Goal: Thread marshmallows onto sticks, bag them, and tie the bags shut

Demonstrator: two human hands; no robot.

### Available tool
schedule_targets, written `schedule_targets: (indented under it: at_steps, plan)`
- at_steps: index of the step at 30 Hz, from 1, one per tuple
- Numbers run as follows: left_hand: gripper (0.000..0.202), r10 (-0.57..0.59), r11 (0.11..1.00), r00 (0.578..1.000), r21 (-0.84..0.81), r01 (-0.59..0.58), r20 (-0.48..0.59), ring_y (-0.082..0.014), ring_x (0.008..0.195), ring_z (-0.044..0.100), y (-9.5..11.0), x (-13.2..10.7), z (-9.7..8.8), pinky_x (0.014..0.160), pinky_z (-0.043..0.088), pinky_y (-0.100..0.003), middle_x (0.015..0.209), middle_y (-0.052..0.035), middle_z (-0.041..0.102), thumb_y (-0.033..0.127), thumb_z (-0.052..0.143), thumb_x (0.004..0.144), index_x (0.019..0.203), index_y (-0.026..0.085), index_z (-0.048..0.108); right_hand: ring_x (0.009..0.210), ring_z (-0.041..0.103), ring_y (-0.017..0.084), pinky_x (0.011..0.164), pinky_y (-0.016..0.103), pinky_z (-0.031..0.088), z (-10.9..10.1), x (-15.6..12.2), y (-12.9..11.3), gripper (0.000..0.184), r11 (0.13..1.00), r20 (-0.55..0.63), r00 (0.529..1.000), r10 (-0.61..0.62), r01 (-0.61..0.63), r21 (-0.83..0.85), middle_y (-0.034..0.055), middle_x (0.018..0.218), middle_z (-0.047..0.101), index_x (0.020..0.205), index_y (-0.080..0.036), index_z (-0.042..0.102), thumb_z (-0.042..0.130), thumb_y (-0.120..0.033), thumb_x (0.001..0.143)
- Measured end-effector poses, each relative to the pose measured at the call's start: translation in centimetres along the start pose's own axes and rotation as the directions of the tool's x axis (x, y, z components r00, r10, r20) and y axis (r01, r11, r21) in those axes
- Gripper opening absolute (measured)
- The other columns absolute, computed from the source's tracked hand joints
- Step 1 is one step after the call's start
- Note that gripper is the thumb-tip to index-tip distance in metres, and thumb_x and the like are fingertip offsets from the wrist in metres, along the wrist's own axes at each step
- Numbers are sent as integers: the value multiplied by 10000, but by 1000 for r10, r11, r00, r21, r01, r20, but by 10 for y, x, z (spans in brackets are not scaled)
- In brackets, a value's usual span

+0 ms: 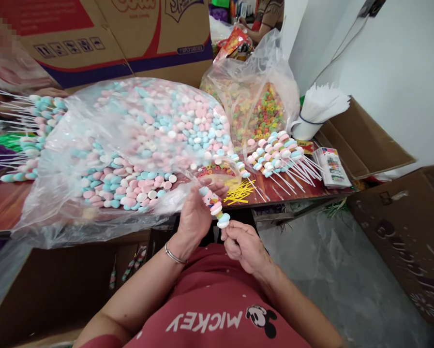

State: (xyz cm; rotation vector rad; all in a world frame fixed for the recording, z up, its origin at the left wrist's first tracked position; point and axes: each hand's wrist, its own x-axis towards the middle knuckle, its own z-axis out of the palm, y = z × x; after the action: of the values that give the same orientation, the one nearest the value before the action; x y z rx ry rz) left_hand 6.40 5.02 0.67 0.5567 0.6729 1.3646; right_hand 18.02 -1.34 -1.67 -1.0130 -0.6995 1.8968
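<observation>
Over my lap is a marshmallow candy skewer (pixel 217 210), with pink, white and blue pieces and small ring candies between them. A colourful printed patch shows near its top; I cannot tell if it is a card or a wrapper. My left hand (pixel 195 216), with a bracelet at the wrist, cups the upper end, its thumb and fingers around the candy. At the lower end, my right hand (pixel 246 245) is closed in a pinch just below the last marshmallow, hiding the stick. Yellow twist ties (pixel 238 192) lie on the table edge just beyond my hands.
A big clear bag of marshmallows (pixel 155 125) covers the table's left. Behind are a bag of ring candies (pixel 265 108) and a mug of white sticks (pixel 307 126). Finished skewers (pixel 278 152) lie beside a card stack (pixel 332 166). An open box (pixel 75 285) sits below left. Another person's hand (pixel 52 93) is far left.
</observation>
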Motion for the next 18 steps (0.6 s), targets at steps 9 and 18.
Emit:
schedule_targets:
  at_steps: [9, 18]
  plan:
    - [369, 53, 998, 985, 29, -49, -162, -104, 514, 610, 11, 12, 6, 554, 524, -247, 593, 73, 570, 311, 845, 634, 821, 164, 564, 424, 242, 59, 416, 205, 181, -4, 3, 9, 226, 927, -112, 974, -199, 150, -345, -97, 476, 334, 723, -191, 544, 504, -390, 822]
    - [399, 38, 999, 967, -7, -41, -254, -99, 495, 606, 5, 9, 6, 415, 387, -172, 602, 73, 562, 319, 849, 635, 773, 173, 505, 480, 439, 97, 523, 271, 244, -8, 5, 19, 300, -259, 323, 607, -726, 194, -946, -12, 552, 570, 755, -172, 614, 374, -119, 926]
